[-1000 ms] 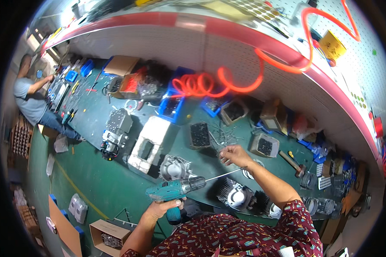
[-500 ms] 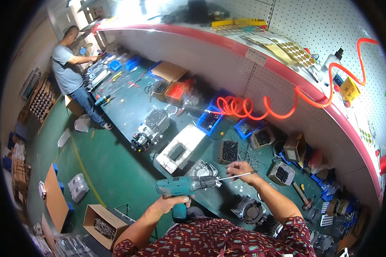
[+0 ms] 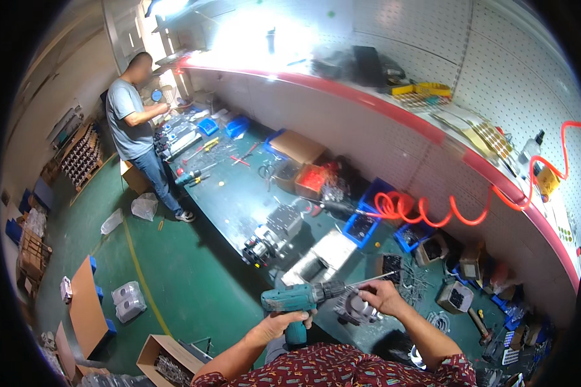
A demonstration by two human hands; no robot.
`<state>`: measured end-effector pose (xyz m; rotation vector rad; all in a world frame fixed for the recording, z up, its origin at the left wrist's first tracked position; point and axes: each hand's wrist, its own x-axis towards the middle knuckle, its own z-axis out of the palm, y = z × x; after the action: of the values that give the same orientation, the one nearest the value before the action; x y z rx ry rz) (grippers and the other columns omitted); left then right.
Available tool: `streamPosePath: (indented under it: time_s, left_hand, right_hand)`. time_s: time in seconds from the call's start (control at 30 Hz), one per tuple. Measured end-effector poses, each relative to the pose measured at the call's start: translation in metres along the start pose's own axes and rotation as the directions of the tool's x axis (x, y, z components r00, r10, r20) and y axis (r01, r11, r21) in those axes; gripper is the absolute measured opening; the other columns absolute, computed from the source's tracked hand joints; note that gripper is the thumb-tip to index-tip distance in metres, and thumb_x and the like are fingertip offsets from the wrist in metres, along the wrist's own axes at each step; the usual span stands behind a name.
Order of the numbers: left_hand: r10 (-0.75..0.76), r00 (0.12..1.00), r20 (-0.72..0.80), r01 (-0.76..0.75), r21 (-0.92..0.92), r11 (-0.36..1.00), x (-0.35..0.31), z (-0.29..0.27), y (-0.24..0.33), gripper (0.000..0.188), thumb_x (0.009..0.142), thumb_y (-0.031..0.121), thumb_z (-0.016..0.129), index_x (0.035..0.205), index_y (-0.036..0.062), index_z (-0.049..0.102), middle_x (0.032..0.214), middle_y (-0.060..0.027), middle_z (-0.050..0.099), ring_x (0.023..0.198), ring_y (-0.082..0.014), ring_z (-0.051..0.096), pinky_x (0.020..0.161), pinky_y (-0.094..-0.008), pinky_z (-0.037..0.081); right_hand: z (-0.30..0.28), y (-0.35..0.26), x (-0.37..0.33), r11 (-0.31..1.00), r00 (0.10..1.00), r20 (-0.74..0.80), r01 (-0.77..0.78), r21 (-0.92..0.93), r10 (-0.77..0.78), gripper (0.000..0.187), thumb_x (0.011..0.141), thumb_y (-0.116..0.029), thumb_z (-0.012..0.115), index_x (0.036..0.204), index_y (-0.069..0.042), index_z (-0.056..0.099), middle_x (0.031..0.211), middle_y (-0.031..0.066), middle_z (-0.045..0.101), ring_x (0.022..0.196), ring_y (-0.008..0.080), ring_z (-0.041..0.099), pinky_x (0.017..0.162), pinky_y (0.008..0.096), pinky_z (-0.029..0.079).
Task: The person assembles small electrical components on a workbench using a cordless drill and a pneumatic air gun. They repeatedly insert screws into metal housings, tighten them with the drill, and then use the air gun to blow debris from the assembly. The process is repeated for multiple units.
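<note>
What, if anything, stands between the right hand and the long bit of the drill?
Nothing visible: the right hand is close beside the long bit; whether they touch is unclear.

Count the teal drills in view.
2: a drill in the left hand, a second drill on the bench near the co-worker. Others may be hidden.

L hand (image 3: 277,324) w/ teal drill (image 3: 289,298).

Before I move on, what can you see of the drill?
The drill has a teal, plastic-looking body, a matching handle, a dark chuck and a long, thin bit. It points right, bit tipped slightly upward in the picture, near the bench. The left hand grips its handle; whether the right hand touches the bit is unclear.
</note>
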<state>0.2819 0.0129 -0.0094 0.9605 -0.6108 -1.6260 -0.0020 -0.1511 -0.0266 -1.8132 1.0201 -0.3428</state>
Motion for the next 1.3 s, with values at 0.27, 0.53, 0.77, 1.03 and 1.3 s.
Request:
streamPosePath:
  time_s: [0.27,0.53,0.77,1.03,1.3]
  left_hand:
    - [-0.175,0.975,0.140,0.153,0.157,0.976,0.019,-0.161,0.110,0.034,0.084,0.019,0.072,0.110,-0.0020,0.066,0.083,-0.0085,0.069,0.079,-0.0196,0.066,0.078,-0.0338,0.052]
    - [-0.004,0.996,-0.089,0.012,0.096,0.995,0.005,-0.235,0.186,0.037,0.080,0.019,0.069,0.110,-0.0022,0.065,0.086,-0.0119,0.068,0.078,-0.0220,0.065,0.075,-0.0360,0.052]
    - [-0.067,0.967,-0.247,0.052,-0.069,0.996,-0.011,-0.300,0.196,0.047,0.074,0.029,0.072,0.109,0.0009,0.059,0.078,-0.0094,0.061,0.071,-0.0232,0.060,0.071,-0.0370,0.051]
    - [-0.163,0.963,-0.215,0.127,-0.169,0.977,0.009,-0.419,0.262,0.046,0.074,0.022,0.077,0.110,-0.0008,0.058,0.082,-0.0082,0.061,0.073,-0.0206,0.062,0.075,-0.0375,0.054]
    - [-0.287,0.955,-0.080,0.281,-0.076,0.957,0.058,-0.530,0.332,0.044,0.074,0.019,0.076,0.109,0.0003,0.057,0.087,-0.0062,0.057,0.072,-0.0167,0.059,0.071,-0.0340,0.053]
  right_hand:
    - [0.147,-0.041,0.083,0.927,0.957,0.144,-0.280,0.251,0.250,0.028,0.093,-0.018,0.071,0.116,-0.001,0.069,0.086,0.0041,0.070,0.070,0.0096,0.062,0.064,0.0268,0.052]
    - [0.219,-0.093,0.170,0.999,0.977,0.211,-0.004,-0.034,0.011,0.032,0.093,-0.024,0.070,0.117,-0.003,0.069,0.098,0.0092,0.073,0.082,0.0139,0.066,0.077,0.0314,0.054]
    - [0.281,-0.134,0.261,0.995,0.966,0.240,0.087,0.044,-0.095,0.036,0.090,-0.029,0.068,0.116,-0.003,0.070,0.104,0.0161,0.073,0.096,0.0267,0.070,0.086,0.0366,0.054]
    - [0.352,-0.150,0.316,0.995,0.993,0.075,-0.093,-0.024,0.095,0.034,0.086,-0.026,0.069,0.108,0.000,0.071,0.103,0.0179,0.073,0.098,0.0298,0.071,0.088,0.0395,0.055]
    - [0.376,-0.197,0.328,0.954,0.955,-0.037,-0.291,0.078,0.294,0.042,0.087,-0.025,0.065,0.115,0.006,0.068,0.107,0.0230,0.073,0.100,0.0306,0.072,0.090,0.0395,0.056]
